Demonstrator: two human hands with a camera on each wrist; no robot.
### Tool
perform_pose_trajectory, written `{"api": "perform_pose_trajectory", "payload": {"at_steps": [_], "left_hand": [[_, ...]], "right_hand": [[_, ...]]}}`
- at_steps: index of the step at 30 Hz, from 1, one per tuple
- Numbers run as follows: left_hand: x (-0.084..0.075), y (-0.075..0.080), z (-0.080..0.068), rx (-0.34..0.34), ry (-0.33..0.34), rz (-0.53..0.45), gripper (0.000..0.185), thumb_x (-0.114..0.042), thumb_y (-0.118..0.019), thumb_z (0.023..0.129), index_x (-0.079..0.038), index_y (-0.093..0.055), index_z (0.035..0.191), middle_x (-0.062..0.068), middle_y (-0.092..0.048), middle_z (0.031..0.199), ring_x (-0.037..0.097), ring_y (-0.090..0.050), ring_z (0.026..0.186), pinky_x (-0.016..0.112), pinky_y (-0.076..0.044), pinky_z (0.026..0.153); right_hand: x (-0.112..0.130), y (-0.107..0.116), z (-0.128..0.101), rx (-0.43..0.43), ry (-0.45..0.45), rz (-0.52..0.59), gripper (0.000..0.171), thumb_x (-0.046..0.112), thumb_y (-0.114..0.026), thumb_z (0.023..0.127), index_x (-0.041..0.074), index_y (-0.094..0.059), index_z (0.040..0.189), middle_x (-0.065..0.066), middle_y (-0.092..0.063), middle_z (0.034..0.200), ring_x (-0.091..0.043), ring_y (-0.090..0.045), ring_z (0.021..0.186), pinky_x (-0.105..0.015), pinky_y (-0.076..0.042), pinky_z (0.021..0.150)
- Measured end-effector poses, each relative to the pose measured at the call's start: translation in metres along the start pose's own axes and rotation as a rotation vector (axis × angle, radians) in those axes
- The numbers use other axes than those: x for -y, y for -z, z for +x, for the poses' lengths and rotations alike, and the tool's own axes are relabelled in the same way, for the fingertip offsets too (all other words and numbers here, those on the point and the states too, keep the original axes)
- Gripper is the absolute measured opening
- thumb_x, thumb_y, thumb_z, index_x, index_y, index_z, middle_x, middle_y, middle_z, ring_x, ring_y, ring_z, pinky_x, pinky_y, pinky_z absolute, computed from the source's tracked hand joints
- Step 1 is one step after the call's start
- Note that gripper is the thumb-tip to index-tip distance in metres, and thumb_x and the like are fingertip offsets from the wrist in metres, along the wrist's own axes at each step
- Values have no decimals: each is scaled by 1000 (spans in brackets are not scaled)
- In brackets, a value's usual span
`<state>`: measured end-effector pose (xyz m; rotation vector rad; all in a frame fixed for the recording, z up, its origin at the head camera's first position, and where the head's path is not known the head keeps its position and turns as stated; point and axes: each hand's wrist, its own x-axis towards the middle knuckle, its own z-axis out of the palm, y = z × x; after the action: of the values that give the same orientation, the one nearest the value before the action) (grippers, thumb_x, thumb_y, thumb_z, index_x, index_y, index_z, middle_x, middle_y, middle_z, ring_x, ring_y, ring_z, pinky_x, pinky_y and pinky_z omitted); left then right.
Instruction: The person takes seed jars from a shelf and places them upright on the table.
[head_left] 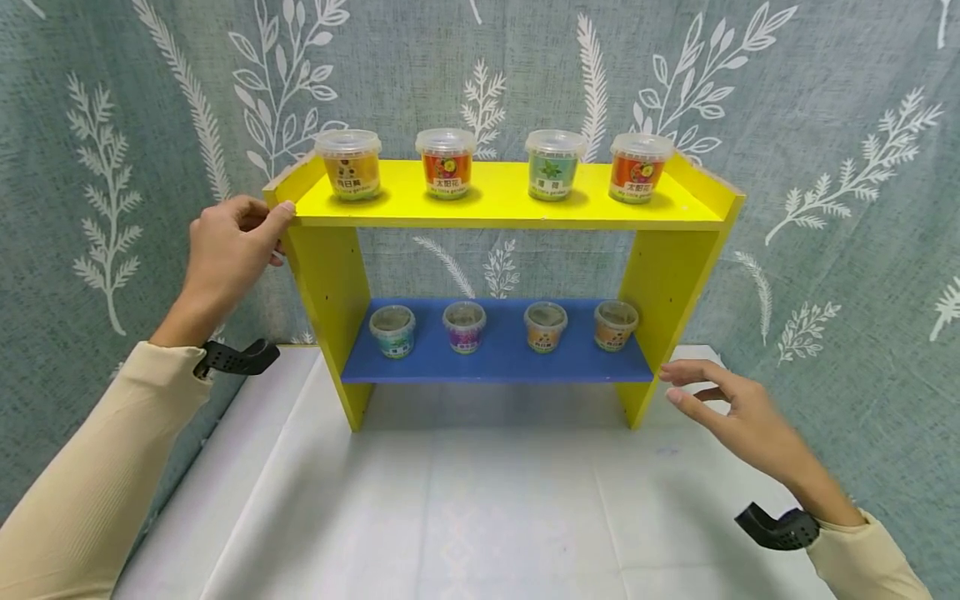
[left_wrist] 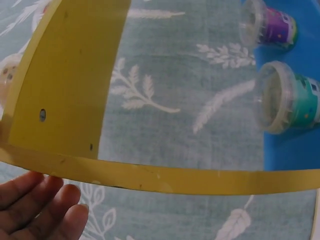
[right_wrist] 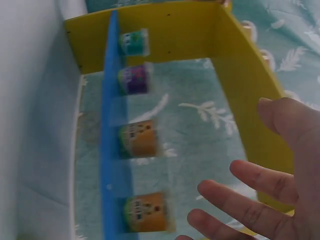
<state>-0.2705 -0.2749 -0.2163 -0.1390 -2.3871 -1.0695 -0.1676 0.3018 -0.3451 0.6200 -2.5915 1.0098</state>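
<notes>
Your left hand (head_left: 228, 246) is on the top left corner of the yellow shelf (head_left: 502, 208). Its fingers curl over the corner and touch it, so this hand has hold of the shelf.

Your right hand (head_left: 738, 412) is low down, just beside the shelf's right leg (head_left: 663, 317) and near the end of the blue board (head_left: 498, 354). Its fingers are spread out and loose. It holds nothing and does not touch the shelf.

The shelf stands upright on the white table (head_left: 480, 500), right in front of you. Its long side runs left to right, from one hand to the other. So you have one hand at each end: the left one high and on the shelf, the right one low and a little apart.

Four small pots (head_left: 495, 164) stand in a row on top, and four more pots (head_left: 504, 326) stand on the blue board.
</notes>
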Motion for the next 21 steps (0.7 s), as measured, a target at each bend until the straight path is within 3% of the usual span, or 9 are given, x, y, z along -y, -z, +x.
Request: {"api": "perform_pose_trajectory", "payload": {"at_steps": [7,21], "left_hand": [[2,1,0,24,34,-75,62,-58,-59,99,-2,-68,124,-3,-67,96,10,-66,75,15,-53,63],[5,-3,1,17,61,-222,62,-53,-65,98,1,-67,128,-7,-65,105,6,-66,86,14,-55,68]], "right_hand": [[18,22,18,-50,40,56,35,8,-62,103,21,-63,136,-1,-68,128,-2,-61,112,-12,-47,87],[59,57,66,-142,56,84,32,18,-59,106,14,-62,138,0,-65,131,-8,-61,114,-11,-46,89]]}}
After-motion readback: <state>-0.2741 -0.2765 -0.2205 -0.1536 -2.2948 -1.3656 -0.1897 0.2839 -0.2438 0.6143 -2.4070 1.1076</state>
